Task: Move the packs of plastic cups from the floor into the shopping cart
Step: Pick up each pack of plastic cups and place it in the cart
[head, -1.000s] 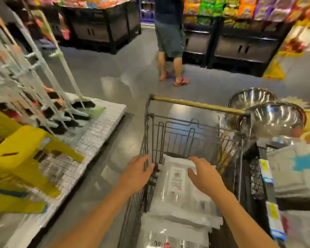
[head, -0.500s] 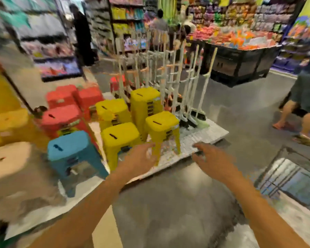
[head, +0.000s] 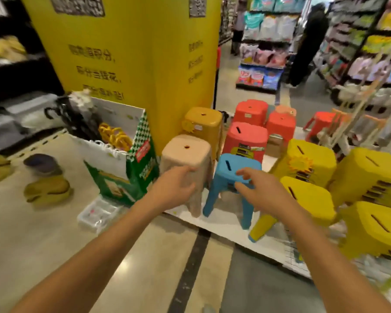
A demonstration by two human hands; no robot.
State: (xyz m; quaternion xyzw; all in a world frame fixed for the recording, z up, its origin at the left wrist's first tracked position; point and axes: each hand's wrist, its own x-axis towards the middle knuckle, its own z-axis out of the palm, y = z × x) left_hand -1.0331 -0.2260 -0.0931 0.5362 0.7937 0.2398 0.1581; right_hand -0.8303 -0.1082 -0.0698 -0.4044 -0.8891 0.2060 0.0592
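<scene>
Both hands hang empty with fingers loosely spread at frame centre, left hand (head: 175, 188) and right hand (head: 256, 190), while a clear pack of plastic cups (head: 97, 214) lies on the floor at lower left.

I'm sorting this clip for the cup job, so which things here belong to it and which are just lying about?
Part of the job:
- clear pack on the floor, probably cups, though blurred
- left hand, empty
- right hand, empty

Just lying about:
- blue stool
- beige stool
- yellow stools
- red stools
- green and white display box
</scene>
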